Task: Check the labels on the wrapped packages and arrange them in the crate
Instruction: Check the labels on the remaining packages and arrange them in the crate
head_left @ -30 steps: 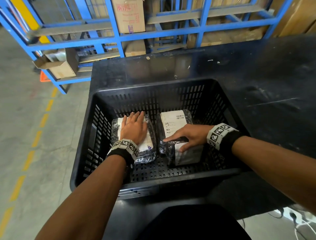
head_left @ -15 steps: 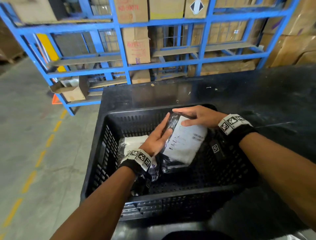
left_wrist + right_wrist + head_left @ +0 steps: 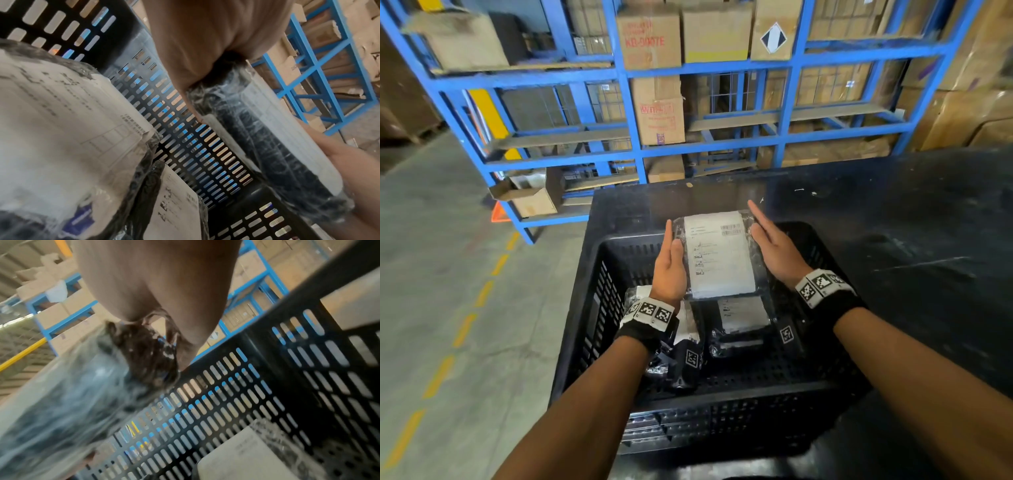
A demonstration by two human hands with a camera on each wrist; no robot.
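A wrapped package (image 3: 717,253) with a white label facing up is held level above the far half of the black crate (image 3: 592,329). My left hand (image 3: 669,263) presses flat on its left edge and my right hand (image 3: 774,246) on its right edge, fingers straight. Two more wrapped packages lie label-up on the crate floor, one at the left (image 3: 688,329) and one at the right (image 3: 741,315). The left wrist view shows the held package (image 3: 267,146) edge-on above the lying packages (image 3: 51,121). In the right wrist view the held package (image 3: 61,402) is blurred.
The crate stands at the left end of a dark table (image 3: 893,212). Blue shelving (image 3: 637,102) stacked with cardboard boxes runs behind it, with an open box (image 3: 530,195) on its lowest level. Grey floor with a dashed yellow line (image 3: 462,329) lies to the left.
The right-hand package went from lying in the crate to tilted between my hands, then up to level above it. Both hands now press its sides, and another package shows beneath.
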